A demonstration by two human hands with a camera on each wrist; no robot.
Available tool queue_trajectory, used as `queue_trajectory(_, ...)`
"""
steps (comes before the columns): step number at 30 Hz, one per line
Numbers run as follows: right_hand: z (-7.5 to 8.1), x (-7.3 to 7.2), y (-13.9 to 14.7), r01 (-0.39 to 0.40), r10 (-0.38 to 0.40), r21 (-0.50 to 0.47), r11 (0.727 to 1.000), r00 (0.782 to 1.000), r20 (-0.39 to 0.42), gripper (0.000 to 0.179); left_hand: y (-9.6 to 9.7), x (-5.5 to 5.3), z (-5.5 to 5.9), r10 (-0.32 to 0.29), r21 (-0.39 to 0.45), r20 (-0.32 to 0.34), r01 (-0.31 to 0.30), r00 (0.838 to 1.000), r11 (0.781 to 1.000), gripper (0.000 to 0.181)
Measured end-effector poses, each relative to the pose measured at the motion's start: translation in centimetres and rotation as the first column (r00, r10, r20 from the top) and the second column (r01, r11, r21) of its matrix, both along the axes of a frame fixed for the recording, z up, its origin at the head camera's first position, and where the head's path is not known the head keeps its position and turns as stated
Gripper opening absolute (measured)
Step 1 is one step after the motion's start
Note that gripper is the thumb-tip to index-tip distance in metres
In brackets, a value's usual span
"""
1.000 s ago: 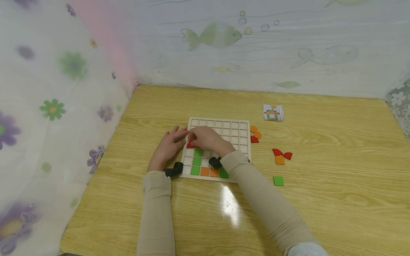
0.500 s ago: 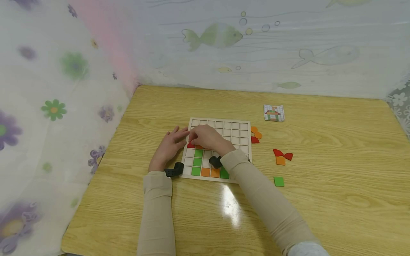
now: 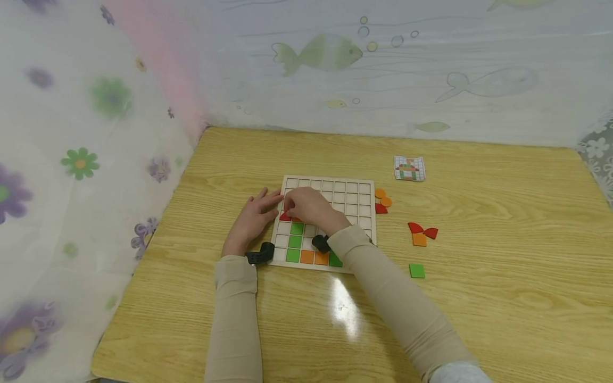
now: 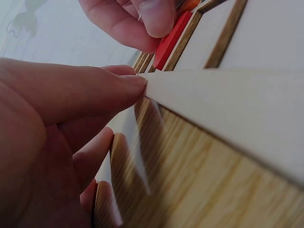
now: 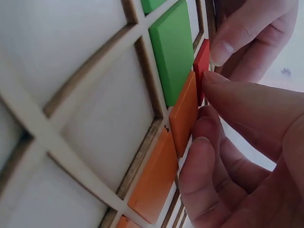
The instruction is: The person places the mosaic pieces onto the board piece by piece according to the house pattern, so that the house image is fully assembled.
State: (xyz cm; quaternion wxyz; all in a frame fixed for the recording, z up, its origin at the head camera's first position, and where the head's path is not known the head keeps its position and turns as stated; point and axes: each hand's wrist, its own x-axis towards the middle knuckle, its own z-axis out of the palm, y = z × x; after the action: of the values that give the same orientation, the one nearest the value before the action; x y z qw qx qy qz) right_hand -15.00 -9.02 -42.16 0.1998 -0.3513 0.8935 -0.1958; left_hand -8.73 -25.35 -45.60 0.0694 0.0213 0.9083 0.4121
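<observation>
My right hand pinches a red quarter-circle tile between thumb and fingers, at a cell in the left column of the wooden grid board. Part of that tile is hidden under the fingertips. Beside it in the right wrist view sit an orange tile and a green square tile. My left hand lies at the board's left edge, fingers extended. Its thumb touches the rim in the left wrist view. Along the front row, green and orange squares are set in cells.
Right of the board lie orange discs, red quarter-circle tiles, an orange square and a green square. A small printed pattern card lies farther back. Patterned walls border the table's back and left.
Both hands stay almost in place over the last second. The right fingers remain on the red quarter-circle tile, and the loose tiles have not moved.
</observation>
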Motion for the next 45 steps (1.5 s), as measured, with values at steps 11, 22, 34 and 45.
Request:
queue_trajectory(11,1.1,-1.1,2.1,0.070,-0.069,-0.073,0.995,0.998,0.008,0.018,0.4,-0.1,0.3,0.010,-0.005,0.017,-0.010,1.000,1.000,0.039)
queue_trajectory(22,2.4,-0.8,6.2,0.072,-0.068,-0.116,0.991,0.997,0.037,0.020,0.3,0.2,0.2,0.030,-0.009,0.032,-0.029,0.999,1.000,0.040)
queue_trajectory(34,0.7,1.6,14.2,0.204,-0.197,-0.151,0.967,0.978,0.062,0.019,0.2,0.1,0.1,0.011,0.007,0.027,-0.012,1.000,1.000,0.041)
queue_trajectory(45,1.0,3.3,21.5,0.288,-0.289,-0.103,0.952,0.957,0.002,0.021,0.3,0.0,0.0,0.021,-0.010,0.037,-0.021,0.999,1.000,0.041)
